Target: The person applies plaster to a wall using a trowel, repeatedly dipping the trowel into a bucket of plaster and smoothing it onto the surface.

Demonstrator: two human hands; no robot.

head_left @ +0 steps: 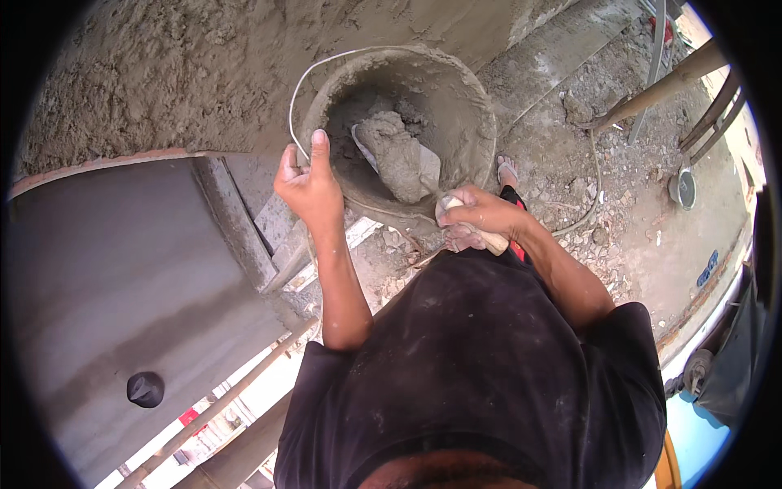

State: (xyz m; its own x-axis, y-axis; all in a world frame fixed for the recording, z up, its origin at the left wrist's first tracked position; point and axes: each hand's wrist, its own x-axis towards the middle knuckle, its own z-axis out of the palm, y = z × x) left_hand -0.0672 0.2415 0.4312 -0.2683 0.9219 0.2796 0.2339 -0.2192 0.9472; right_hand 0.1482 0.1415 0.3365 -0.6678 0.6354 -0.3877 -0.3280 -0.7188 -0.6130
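Mortared wall, one bucket, left hand gripping one cord, right hand one trowel

The ground to your right is grey and dusty, strewn with broken rubble near your foot. A thin hose curves across that debris. Farther right, a small pail sits near small blue things. What bears your big bucket is hidden from view.
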